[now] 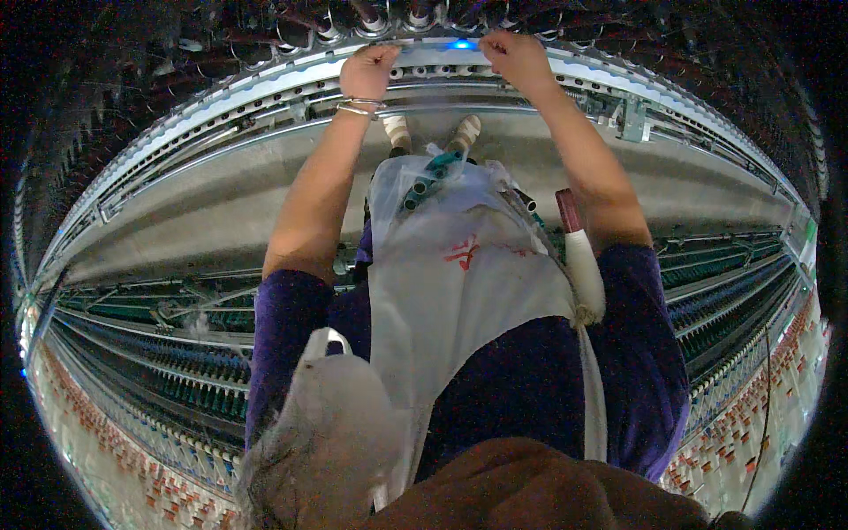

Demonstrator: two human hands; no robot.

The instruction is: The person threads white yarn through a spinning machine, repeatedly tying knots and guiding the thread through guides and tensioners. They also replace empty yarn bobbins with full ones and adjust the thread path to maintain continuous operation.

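Both arms reach far forward to a long pale rail (291, 72) of a spinning machine. My left hand (370, 71), with bangles (358, 106) on its wrist, has thumb and fingertips pinched at the rail's upper edge. A short way to the right, my right hand (517, 62) is bent in a similar pinch. Whatever lies between the fingers of either hand is too fine to see. A small blue light (462, 44) glows on the rail between the hands, nearer the right one. Above them hangs a row of dark rollers or bobbins (424, 12), partly cut off.
A translucent apron or bag (442, 291) on my front carries teal tubes (433, 179). A white-wound bobbin (583, 265) with a maroon end hangs at my right side. At lower left hangs a whitish bag (331, 415). Another row of machine spindles (168, 362) runs behind me.
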